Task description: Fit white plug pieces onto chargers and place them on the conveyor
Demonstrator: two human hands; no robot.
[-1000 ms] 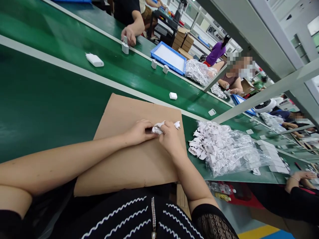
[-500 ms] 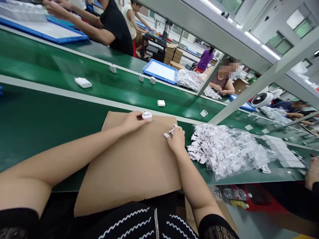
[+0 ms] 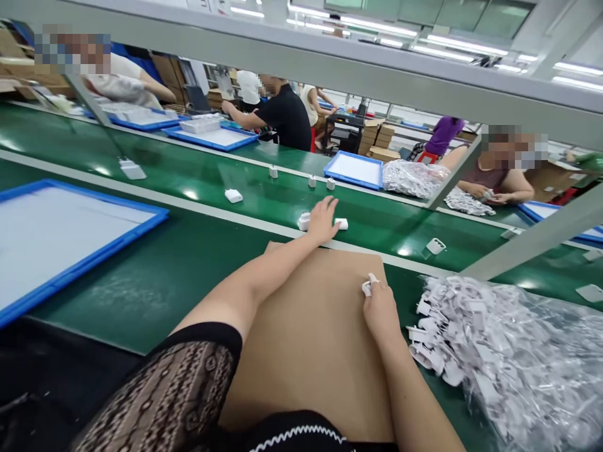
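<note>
So, the left hand reaches out open, fingers spread, over the green belt, between a white charger and a white block. The right hand pinches a small white plug at the edge of a cardboard sheet, just beside a plastic bag of white parts.

A small white plug piece is pinched by the right hand above the cardboard sheet's right edge. A white charger body is touched by the open left hand; a second one lies just beside it, both on the green conveyor belt beyond the sheet's far edge.
</note>
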